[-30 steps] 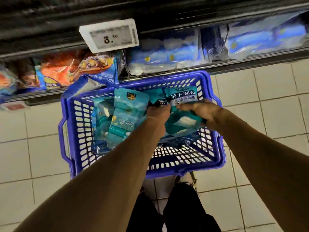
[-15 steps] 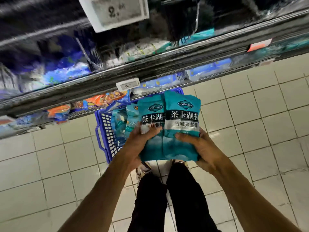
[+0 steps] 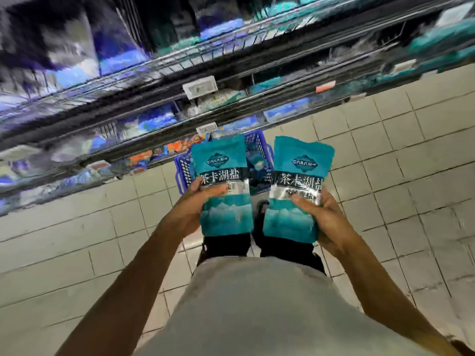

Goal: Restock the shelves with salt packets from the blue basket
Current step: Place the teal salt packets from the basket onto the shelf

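Observation:
I hold two teal salt packets upright in front of my body, one in each hand. My left hand (image 3: 191, 209) grips the left salt packet (image 3: 222, 176) by its lower half, thumb across the front. My right hand (image 3: 325, 214) grips the right salt packet (image 3: 299, 173) the same way. The two packets stand a little apart. Behind them on the tiled floor sits the blue basket (image 3: 183, 167), mostly hidden by the packets, with more teal packets (image 3: 257, 160) inside.
Metal shelves (image 3: 231, 62) run across the upper part of the view, blurred, stocked with blue, teal and orange packages. White price tags (image 3: 200, 87) hang on the shelf edges. Pale floor tiles (image 3: 385, 176) lie to the right and left of me.
I lifted two salt packets out of the basket and rose away from it. The packets, held side by side before, are now separated, one per hand. The view has tilted up to show higher shelves.

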